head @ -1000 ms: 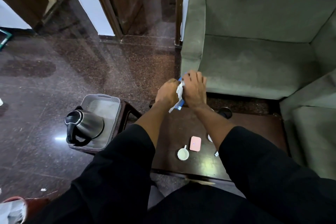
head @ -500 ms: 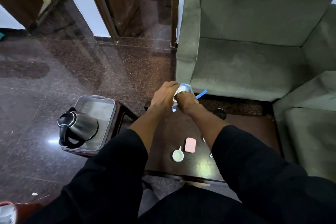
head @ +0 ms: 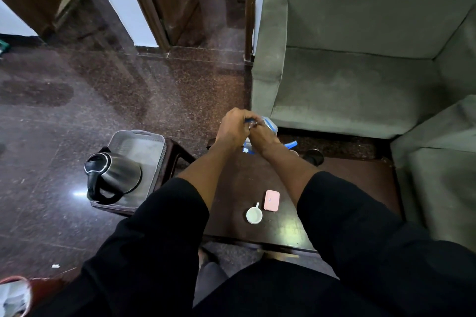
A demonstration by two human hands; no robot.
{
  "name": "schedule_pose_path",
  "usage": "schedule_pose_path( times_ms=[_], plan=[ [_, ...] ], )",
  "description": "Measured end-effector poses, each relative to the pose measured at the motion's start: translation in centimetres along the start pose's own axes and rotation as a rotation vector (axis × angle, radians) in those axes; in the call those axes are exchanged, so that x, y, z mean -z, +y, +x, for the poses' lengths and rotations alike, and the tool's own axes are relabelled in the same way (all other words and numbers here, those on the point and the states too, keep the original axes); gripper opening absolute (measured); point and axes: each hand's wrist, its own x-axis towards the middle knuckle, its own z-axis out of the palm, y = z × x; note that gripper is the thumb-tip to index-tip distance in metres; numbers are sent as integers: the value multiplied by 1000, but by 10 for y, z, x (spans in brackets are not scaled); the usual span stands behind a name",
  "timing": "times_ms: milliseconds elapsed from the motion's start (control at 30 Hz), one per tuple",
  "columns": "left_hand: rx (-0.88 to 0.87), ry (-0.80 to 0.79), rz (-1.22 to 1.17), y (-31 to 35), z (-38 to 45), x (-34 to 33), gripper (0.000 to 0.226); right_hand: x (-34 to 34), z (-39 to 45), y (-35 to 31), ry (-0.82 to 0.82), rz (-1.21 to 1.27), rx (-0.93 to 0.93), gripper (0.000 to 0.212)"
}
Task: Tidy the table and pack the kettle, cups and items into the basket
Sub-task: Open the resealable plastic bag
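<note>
Both hands meet above the counter's far edge: left hand and right hand have fingers curled around a white-and-blue wrapper. The kettle sits in the basket, left of the fingers.

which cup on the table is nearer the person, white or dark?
The white cup, at the table's near edge beside the pink case. The dark cup stands at the far edge, beyond the hands.

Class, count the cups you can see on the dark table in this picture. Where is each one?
2. A white cup stands near the table's front edge beside a pink case; a dark cup stands at the far edge. The arms may hide others.
</note>
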Motion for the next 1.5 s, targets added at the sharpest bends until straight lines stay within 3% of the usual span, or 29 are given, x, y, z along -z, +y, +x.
schedule_pose_path(
  times_ms=[333, 667, 967, 1100, 1167, 1233, 1367, 1500],
  plan=[
    [50, -46, -9, -1, 10, -2, 41, -6, -5, 8, -43, -145, 84, 36],
    [40, -116, -68, 4, 13, -9, 28, -1, -1, 19, -99, -65, 22, 50],
    [50, -164, -70, 2, 12, -17, 29, 5, -2, 11, -66, -123, 66, 35],
    [29, -183, -42, 8, 10, -18, 34, -5, -2, 18, -83, -181, 115, 33],
    [7, -187, -21, 12, 9, -20, 36, -16, -1, 29, -105, -331, 159, 37],
    [7, -192, 5, 14, 8, -23, 39, -22, -6, 34, -142, -295, 100, 42],
    [65, -239, 110, 11, 5, -32, 34, -21, -19, 35, 14, -152, 12, 38],
    [109, -238, 162, 9, -4, -43, 46, -25, -33, 47, 90, 73, -86, 34]
  ],
)
